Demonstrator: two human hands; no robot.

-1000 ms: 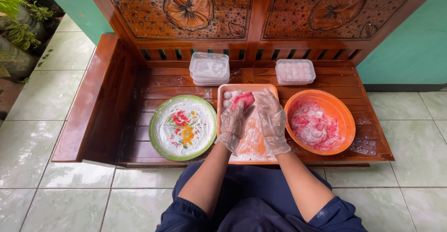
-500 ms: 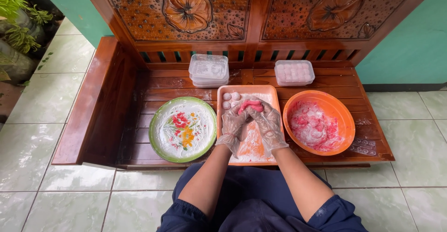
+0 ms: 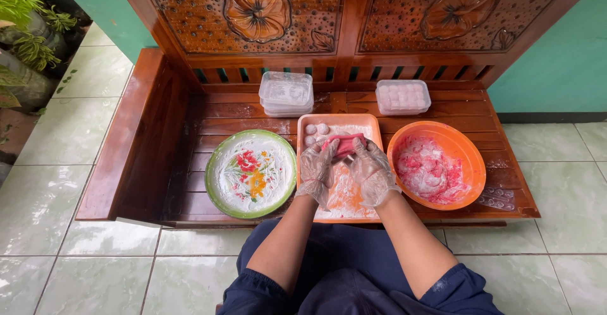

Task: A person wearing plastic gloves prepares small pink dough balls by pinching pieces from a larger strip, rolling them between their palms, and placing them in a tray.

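Head view. Both gloved hands meet over the far half of an orange rectangular tray (image 3: 367, 122) on the wooden counter (image 3: 190, 132). The left hand (image 3: 316, 169) and right hand (image 3: 373, 173) have their fingers curled round a pink lump of dough (image 3: 344, 144), pinching it from both sides just above the tray. The tray holds white powder and a few small pale balls (image 3: 316, 130) at its far left corner. Left of it lies a green-rimmed floral plate (image 3: 251, 174) dusted white; right of it, an orange bowl (image 3: 436, 163) with pink-and-white residue. Behind stand stacked clear plastic boxes (image 3: 286, 92) and one lidded box (image 3: 403, 96) of pale pieces. The dough's underside is hidden by fingers; the person's legs are cut off below.
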